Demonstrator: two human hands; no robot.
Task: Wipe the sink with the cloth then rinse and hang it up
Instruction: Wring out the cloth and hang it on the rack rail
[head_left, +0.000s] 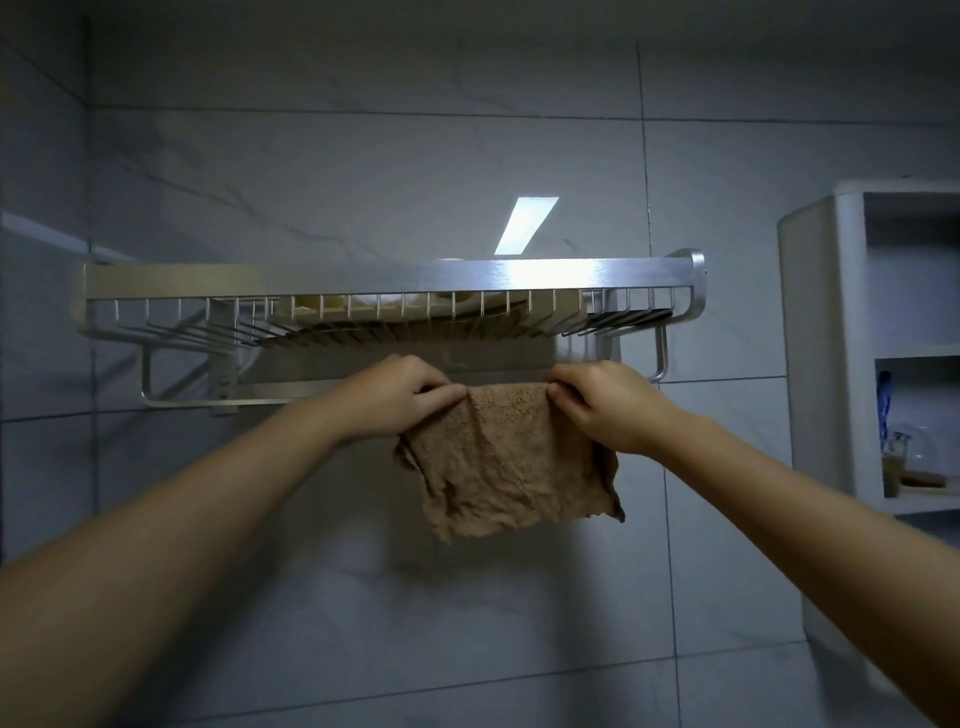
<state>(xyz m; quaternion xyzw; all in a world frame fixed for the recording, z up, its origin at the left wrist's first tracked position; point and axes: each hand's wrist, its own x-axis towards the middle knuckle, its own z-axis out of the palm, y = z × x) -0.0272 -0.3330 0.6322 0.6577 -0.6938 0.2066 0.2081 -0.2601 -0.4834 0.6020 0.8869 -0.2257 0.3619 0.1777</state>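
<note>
A brown cloth (506, 462) hangs down in front of the tiled wall, its top edge at the level of the towel bar (291, 388) under a metal wall rack (363, 283). My left hand (400, 397) pinches the cloth's upper left corner. My right hand (608, 402) pinches its upper right corner. The cloth's top edge is stretched between the two hands, and its lower edge hangs ragged and free. The bar behind the cloth and hands is hidden. The sink is out of view.
The wire shelf of the rack holds pale items (415, 306) behind its rail. A white open cabinet (826, 338) stands at the right, with a blue toothbrush (884, 405) and small containers (904, 457) on its lower shelf. Grey tiles (363, 156) cover the wall.
</note>
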